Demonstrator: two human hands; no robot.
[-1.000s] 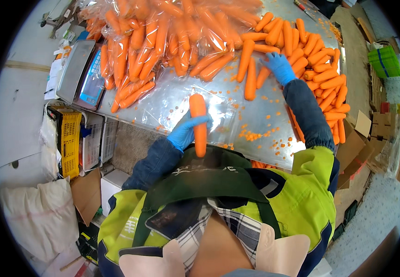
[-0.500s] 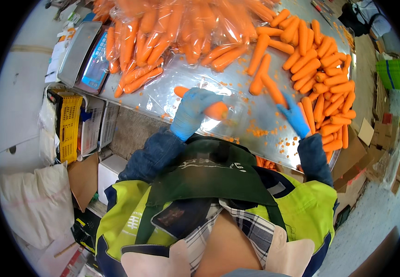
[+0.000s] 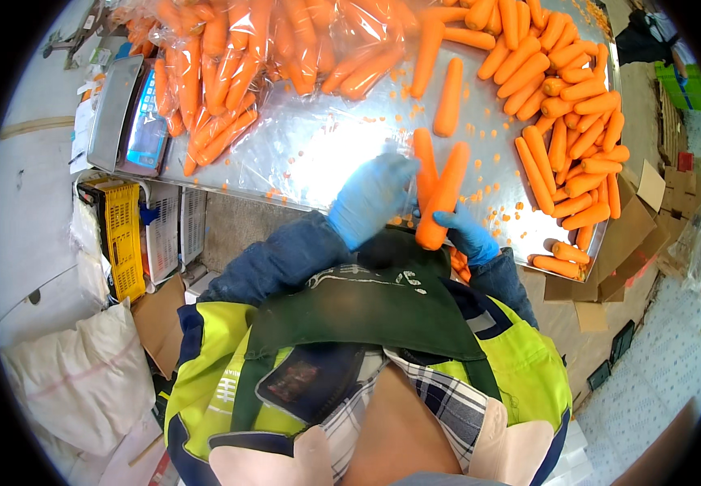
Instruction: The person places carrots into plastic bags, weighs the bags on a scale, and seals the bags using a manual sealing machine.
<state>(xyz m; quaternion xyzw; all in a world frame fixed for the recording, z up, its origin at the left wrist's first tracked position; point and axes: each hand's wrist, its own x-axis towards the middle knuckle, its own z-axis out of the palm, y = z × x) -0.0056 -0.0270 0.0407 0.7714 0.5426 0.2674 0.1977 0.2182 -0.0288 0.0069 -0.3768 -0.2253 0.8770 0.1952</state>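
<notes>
Your right hand [image 3: 468,233] pinches the front carrot [image 3: 446,190] near its thick lower end, probably so the upper length stands free and visible. Your left hand [image 3: 376,194] is blurred, fingers beside the rear carrot [image 3: 424,162]; you cannot tell whether they grip it. The two carrots cross in front of your apron [image 3: 366,312], over the near edge of the metal tabletop [image 3: 492,166].

Beyond, orange bits dot the metal. Loose carrots [image 3: 569,121] heap to your right, seemingly for easy reach, while bagged carrots [image 3: 285,49] crowd the far left, perhaps to keep them apart. A scale [image 3: 146,134] sits beside the bags.

Around you on the floor are a yellow crate [image 3: 126,239], a pale sack [image 3: 75,381] and cardboard [image 3: 634,243]; farther right, something green [image 3: 698,89].
</notes>
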